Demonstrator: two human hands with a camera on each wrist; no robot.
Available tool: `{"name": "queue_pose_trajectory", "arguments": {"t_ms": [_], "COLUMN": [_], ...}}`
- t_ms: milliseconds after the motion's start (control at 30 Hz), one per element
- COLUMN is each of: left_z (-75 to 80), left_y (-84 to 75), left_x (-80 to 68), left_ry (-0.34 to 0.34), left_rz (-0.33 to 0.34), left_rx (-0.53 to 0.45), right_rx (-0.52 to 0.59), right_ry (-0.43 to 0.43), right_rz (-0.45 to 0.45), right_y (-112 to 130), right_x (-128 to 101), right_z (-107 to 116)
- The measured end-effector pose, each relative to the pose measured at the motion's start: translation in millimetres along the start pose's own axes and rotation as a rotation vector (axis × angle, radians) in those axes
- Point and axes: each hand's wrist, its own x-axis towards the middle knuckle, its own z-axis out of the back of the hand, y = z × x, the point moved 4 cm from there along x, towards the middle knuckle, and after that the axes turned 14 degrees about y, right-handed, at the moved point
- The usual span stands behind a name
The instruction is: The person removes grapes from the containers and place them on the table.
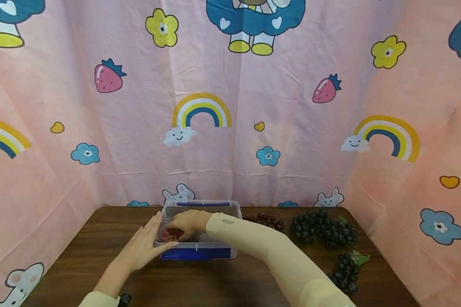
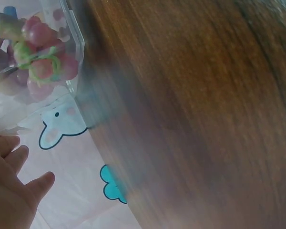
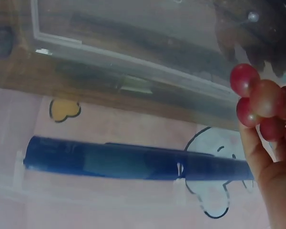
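Note:
A clear plastic box (image 1: 236, 211) with blue latches stands at the back of the brown table. My right hand (image 1: 192, 222) reaches down inside its left part and grips a bunch of red grapes (image 1: 171, 234). In the right wrist view the round red grapes (image 3: 267, 98) lie against the fingers of that hand (image 3: 276, 186). Through the box wall, the left wrist view shows the bunch (image 2: 43, 67) with green stems. Alongside the box's left end is my left hand (image 1: 144, 243), its fingers straight and thumb spread along the front rim.
To the right of the box lies a dark red grape bunch (image 1: 266, 221), partly behind my right sleeve (image 1: 253, 243). Black grapes (image 1: 322, 228) lie at the back right, with another black bunch (image 1: 345, 273) nearer the front. A printed pink cloth (image 1: 215, 162) hangs behind the table.

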Motion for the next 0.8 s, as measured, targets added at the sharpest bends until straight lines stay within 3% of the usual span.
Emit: {"name": "queue_pose_trajectory", "arguments": {"t_ms": [233, 800], "left_z": [0.7, -0.3], "left_y": [0.6, 1.3], "left_x": [-0.2, 1.7], "left_ry": [-0.003, 0.011], "left_rz": [0.000, 0.004], "left_rx": [-0.009, -0.012], "right_rx": [-0.007, -0.049], "right_ry": [-0.014, -0.017], "right_rz": [-0.050, -0.064], "right_y": [-7, -23], "right_x": [-11, -40], "right_z": [10, 27]}}
